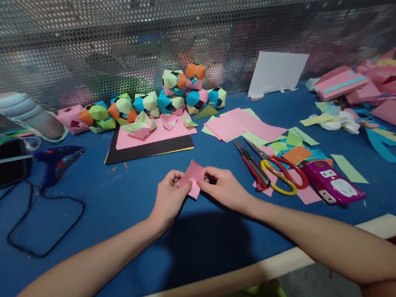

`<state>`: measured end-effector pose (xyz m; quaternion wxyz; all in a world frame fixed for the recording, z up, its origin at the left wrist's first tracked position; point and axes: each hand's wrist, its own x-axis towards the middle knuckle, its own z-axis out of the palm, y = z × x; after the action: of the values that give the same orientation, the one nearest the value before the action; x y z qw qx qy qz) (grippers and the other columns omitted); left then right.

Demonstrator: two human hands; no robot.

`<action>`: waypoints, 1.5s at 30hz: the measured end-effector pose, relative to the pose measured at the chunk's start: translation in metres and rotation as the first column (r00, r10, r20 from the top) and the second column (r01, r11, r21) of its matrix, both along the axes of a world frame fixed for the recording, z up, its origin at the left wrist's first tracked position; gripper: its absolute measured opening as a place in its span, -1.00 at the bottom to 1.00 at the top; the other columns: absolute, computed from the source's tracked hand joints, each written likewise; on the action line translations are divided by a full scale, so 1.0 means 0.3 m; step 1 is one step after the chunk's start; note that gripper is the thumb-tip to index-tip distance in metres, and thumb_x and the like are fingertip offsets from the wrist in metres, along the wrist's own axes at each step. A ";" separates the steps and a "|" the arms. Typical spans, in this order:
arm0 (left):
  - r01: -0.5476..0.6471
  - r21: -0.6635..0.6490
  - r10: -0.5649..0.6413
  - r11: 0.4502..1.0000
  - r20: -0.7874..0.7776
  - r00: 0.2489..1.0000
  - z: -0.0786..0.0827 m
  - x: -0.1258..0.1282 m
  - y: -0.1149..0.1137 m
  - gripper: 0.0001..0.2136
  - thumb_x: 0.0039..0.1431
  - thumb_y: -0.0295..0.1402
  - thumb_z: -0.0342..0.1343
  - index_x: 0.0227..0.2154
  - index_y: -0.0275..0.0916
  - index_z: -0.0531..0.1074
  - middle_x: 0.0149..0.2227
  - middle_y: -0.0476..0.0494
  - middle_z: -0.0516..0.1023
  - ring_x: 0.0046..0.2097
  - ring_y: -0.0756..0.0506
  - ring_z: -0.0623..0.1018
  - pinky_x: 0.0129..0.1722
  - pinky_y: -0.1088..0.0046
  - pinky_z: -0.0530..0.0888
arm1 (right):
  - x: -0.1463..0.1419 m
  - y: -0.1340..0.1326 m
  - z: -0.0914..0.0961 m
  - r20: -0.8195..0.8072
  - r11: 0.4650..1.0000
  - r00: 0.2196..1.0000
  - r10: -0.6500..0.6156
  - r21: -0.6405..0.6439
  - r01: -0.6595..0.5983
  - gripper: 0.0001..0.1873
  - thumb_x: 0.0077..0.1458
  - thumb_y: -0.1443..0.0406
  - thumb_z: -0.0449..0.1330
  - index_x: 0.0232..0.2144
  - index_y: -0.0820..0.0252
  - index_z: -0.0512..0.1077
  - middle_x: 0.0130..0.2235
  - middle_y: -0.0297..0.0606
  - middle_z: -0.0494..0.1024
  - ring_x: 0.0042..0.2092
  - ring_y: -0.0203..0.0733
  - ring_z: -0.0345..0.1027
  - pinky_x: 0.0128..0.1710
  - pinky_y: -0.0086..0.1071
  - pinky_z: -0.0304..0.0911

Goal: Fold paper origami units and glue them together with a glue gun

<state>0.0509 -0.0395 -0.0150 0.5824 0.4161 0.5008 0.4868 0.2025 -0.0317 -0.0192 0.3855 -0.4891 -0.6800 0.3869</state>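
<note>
Just above the blue table [118, 198], my left hand [169, 198] and my right hand [222, 187] both pinch a small folded pink paper piece [193, 177] between thumbs and fingers. The paper sits between the two hands, its upper corner pointing up. Both hands are closed on it. Behind them lies a pink sheet [158, 133] on a black card [145, 150], with small folded paper shapes [141, 126] on top.
A row of multicoloured paper balls [151, 101] lines the perforated metal back wall. Scissors [280, 171], a red cutter [254, 166], a purple power strip [332, 184] and loose pink sheets [241, 125] lie right. A blue glue gun [57, 159], phone [10, 162] and cable [43, 219] lie left.
</note>
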 end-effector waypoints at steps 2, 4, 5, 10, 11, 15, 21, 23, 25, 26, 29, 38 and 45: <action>-0.005 0.007 0.005 1.000 -0.005 1.000 -0.002 0.004 0.000 -0.82 -0.19 -0.40 0.23 -0.49 -0.27 0.34 -0.50 0.09 0.42 -0.43 0.05 0.39 -0.40 0.56 0.30 | -0.003 -0.003 -0.001 -0.016 1.000 1.000 -0.022 -0.006 0.022 -0.90 0.02 0.32 0.11 -0.50 0.22 0.35 -0.52 -0.43 0.30 -0.45 -0.36 0.13 -0.41 -0.46 0.09; -0.014 0.021 0.014 1.000 -0.017 1.000 -0.009 0.007 0.000 -0.82 -0.19 -0.41 0.22 -0.48 -0.28 0.35 -0.49 0.09 0.42 -0.42 0.06 0.39 -0.38 0.56 0.30 | -0.005 -0.009 -0.003 -0.046 1.000 0.999 -0.027 -0.017 0.027 -0.93 0.01 0.32 0.12 -0.44 0.22 0.37 -0.49 -0.41 0.33 -0.44 -0.35 0.16 -0.39 -0.45 0.12; -0.020 0.029 0.021 0.999 -0.023 1.000 -0.014 0.008 0.000 -0.83 -0.18 -0.42 0.21 -0.48 -0.28 0.35 -0.49 0.09 0.41 -0.42 0.06 0.38 -0.37 0.56 0.30 | -0.005 -0.013 -0.004 -0.060 1.000 0.998 -0.025 -0.017 0.024 -0.93 0.01 0.32 0.12 -0.42 0.22 0.38 -0.48 -0.41 0.35 -0.43 -0.35 0.18 -0.39 -0.45 0.14; -0.039 0.029 0.040 0.999 -0.057 0.998 -0.029 0.010 -0.004 -0.87 -0.18 -0.48 0.16 -0.51 -0.27 0.33 -0.55 0.12 0.36 -0.48 0.08 0.34 -0.43 0.57 0.26 | -0.002 -0.030 0.001 -0.025 0.995 0.999 0.030 0.096 -0.027 -0.92 0.04 0.32 0.14 -0.36 0.22 0.38 -0.47 -0.41 0.35 -0.44 -0.35 0.19 -0.39 -0.45 0.16; -0.038 0.019 0.039 0.999 -0.051 0.998 -0.028 0.010 -0.004 -0.87 -0.19 -0.48 0.16 -0.52 -0.27 0.31 -0.57 0.14 0.35 -0.50 0.09 0.32 -0.46 0.58 0.24 | 0.000 -0.031 0.005 -0.007 0.989 0.999 0.039 0.140 -0.037 -0.90 0.05 0.31 0.14 -0.34 0.23 0.38 -0.46 -0.40 0.35 -0.43 -0.35 0.20 -0.38 -0.44 0.16; -0.012 -0.039 0.013 0.999 0.005 1.000 -0.012 0.016 -0.005 -0.83 -0.22 -0.47 0.17 -0.55 -0.25 0.26 -0.61 0.16 0.31 -0.55 0.09 0.30 -0.51 0.59 0.21 | 0.014 -0.021 0.022 -0.016 0.954 0.999 0.029 0.300 -0.022 -0.89 0.08 0.33 0.15 -0.29 0.23 0.40 -0.38 -0.32 0.37 -0.36 -0.32 0.24 -0.33 -0.43 0.19; 0.063 -0.107 -0.059 0.992 0.039 0.997 0.004 0.024 -0.005 -0.80 -0.25 -0.50 0.19 -0.59 -0.25 0.23 -0.65 0.17 0.28 -0.58 0.11 0.26 -0.54 0.61 0.17 | 0.033 -0.003 0.025 -0.038 0.907 0.998 0.051 0.420 -0.030 -0.93 0.04 0.41 0.18 -0.35 0.20 0.39 -0.37 -0.32 0.40 -0.34 -0.31 0.28 -0.32 -0.41 0.23; 0.081 -0.118 -0.076 0.990 0.047 0.996 0.006 0.026 -0.007 -0.83 -0.25 -0.50 0.18 -0.59 -0.26 0.26 -0.64 0.16 0.29 -0.56 0.11 0.28 -0.53 0.60 0.18 | 0.035 -0.004 0.024 -0.025 0.892 0.997 0.073 0.449 -0.053 -0.93 0.06 0.43 0.15 -0.39 0.19 0.38 -0.39 -0.32 0.41 -0.34 -0.31 0.29 -0.31 -0.40 0.23; 0.102 -0.123 -0.093 0.987 0.078 0.993 0.009 0.028 -0.010 -0.86 -0.23 -0.51 0.17 -0.58 -0.27 0.30 -0.62 0.12 0.35 -0.52 0.09 0.34 -0.48 0.60 0.23 | 0.036 -0.007 0.024 -0.013 0.866 0.995 0.096 0.494 -0.077 -0.91 0.09 0.45 0.12 -0.41 0.20 0.38 -0.40 -0.30 0.41 -0.34 -0.31 0.28 -0.33 -0.40 0.23; 0.117 -0.121 -0.105 0.986 0.100 0.989 0.012 0.030 -0.013 -0.87 -0.23 -0.51 0.17 -0.57 -0.27 0.32 -0.60 0.10 0.38 -0.49 0.08 0.37 -0.45 0.59 0.25 | 0.036 -0.009 0.024 -0.007 0.850 0.994 0.108 0.519 -0.089 -0.91 0.10 0.44 0.12 -0.41 0.20 0.38 -0.41 -0.29 0.41 -0.35 -0.30 0.28 -0.35 -0.40 0.22; 0.156 -0.107 -0.142 0.982 0.127 0.982 0.015 0.034 -0.020 -0.90 -0.20 -0.51 0.17 -0.54 -0.28 0.37 -0.55 0.06 0.45 -0.44 0.05 0.42 -0.40 0.58 0.29 | 0.036 -0.012 0.023 0.004 0.815 0.992 0.124 0.571 -0.104 -0.91 0.12 0.43 0.12 -0.41 0.21 0.38 -0.41 -0.27 0.42 -0.36 -0.30 0.27 -0.38 -0.40 0.22; 0.148 -0.080 -0.142 0.986 0.076 0.987 0.000 0.026 -0.027 -0.92 -0.10 -0.46 0.18 -0.50 -0.28 0.39 -0.54 0.09 0.37 -0.46 0.08 0.34 -0.43 0.58 0.25 | 0.040 -0.011 0.004 0.039 0.784 0.994 0.104 0.612 -0.106 -0.83 0.11 0.47 0.10 -0.31 0.18 0.45 -0.34 -0.25 0.41 -0.31 -0.29 0.32 -0.32 -0.38 0.27; 0.167 -0.020 -0.167 0.986 0.006 0.986 0.001 0.014 -0.030 -0.86 -0.06 -0.36 0.23 -0.53 -0.27 0.37 -0.54 0.10 0.35 -0.47 0.08 0.33 -0.44 0.59 0.24 | 0.053 -0.019 0.013 0.095 0.800 0.982 0.160 0.570 -0.186 -0.74 0.09 0.43 0.04 -0.21 0.19 0.48 -0.27 -0.17 0.43 -0.24 -0.21 0.34 -0.25 -0.29 0.30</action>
<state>0.0552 -0.0486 -0.0146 0.6266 0.4495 0.4678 0.4319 0.2184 -0.0372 -0.0154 0.4640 -0.2935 -0.8148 0.1863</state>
